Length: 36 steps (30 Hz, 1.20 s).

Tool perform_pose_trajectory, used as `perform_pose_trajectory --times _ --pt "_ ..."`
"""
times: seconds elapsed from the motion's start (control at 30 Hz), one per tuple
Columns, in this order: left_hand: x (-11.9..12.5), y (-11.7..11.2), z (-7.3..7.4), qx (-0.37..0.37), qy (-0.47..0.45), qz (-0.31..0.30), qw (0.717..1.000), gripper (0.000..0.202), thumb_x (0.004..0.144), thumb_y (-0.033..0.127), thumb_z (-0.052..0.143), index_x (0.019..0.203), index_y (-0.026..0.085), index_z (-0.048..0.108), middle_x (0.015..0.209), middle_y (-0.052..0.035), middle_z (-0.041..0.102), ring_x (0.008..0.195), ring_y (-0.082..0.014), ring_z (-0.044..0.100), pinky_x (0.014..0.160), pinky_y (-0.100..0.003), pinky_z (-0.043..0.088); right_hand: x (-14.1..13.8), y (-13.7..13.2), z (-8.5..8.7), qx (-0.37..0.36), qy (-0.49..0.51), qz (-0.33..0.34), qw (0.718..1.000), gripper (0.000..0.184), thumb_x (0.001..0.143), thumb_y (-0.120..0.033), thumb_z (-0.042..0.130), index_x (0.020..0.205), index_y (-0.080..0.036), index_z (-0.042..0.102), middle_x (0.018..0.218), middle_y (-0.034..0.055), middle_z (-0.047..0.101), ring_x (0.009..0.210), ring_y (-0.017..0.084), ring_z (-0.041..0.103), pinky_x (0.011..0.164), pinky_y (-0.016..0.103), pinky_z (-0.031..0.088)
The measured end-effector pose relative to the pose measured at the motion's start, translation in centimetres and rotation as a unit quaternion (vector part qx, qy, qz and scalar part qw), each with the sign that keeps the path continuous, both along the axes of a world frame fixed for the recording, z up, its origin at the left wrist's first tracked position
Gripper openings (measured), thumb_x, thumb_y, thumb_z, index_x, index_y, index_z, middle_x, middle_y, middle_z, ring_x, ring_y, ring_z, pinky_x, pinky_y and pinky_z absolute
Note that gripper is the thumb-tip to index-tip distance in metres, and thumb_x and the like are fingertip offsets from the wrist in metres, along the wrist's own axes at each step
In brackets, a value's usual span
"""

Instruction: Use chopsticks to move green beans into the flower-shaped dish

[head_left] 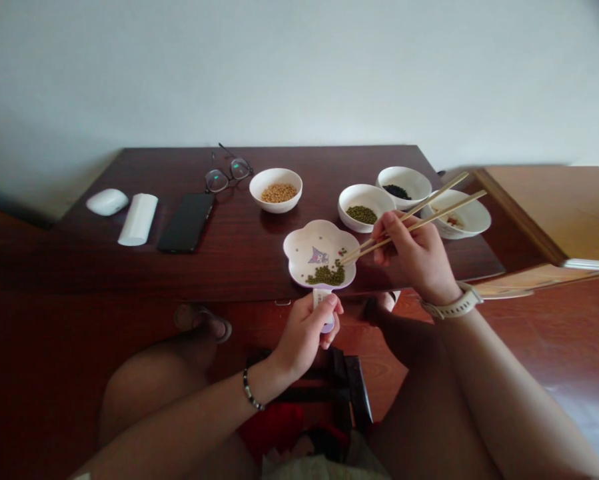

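At the tabletop edge (229,288), our right hand (409,257) pinches chopsticks (452,210) over green beans (326,275). Our left hand (304,337) grips the plate handle (321,299).

On the table (239,267), a dish (304,243) of beans (326,274) sat at the front edge, with chopsticks (414,227) reaching over it from the right. Behind the dish stood a bowl (275,205). To its right were a second bowl (352,200), a third bowl (419,179) behind that, and a fourth bowl (474,217) furthest right. Left of the first bowl lay glasses (228,172), behind a phone (186,222), then a tube (138,220) and a mouse (106,202).
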<state>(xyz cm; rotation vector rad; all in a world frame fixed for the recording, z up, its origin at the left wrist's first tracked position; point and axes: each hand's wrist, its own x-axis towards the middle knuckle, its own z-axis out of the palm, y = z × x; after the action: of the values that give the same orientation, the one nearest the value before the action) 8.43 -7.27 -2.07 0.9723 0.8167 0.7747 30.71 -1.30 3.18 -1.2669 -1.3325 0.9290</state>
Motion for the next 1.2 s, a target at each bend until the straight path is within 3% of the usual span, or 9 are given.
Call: perform_pose_trajectory --times 0.43,1.2 --pt "0.3 0.0 0.1 0.023 0.018 0.004 1.000 0.040 0.104 0.055 0.054 0.090 0.017 0.057 0.053 0.0065 0.048 0.046 -0.0080 0.039 0.048 -0.021 0.027 0.0 0.6 -1.1 -0.022 0.034 0.028 0.999 0.047 0.103 -0.063 0.058 0.088 -0.019 0.069 0.064 0.0020 0.068 0.052 0.011 0.061 0.050 0.023 0.047" --pt "0.4 0.0 0.3 0.008 0.006 0.001 1.000 0.041 0.103 0.055 0.054 0.090 0.017 0.057 0.055 0.0067 0.047 0.046 -0.0078 0.039 0.047 -0.021 0.028 -0.3 0.7 -1.2 -0.031 0.038 0.019 0.999 0.048 0.101 -0.064 0.059 0.087 -0.019 0.071 0.062 0.0018 0.069 0.050 0.011 0.061 0.049 0.023 0.048"
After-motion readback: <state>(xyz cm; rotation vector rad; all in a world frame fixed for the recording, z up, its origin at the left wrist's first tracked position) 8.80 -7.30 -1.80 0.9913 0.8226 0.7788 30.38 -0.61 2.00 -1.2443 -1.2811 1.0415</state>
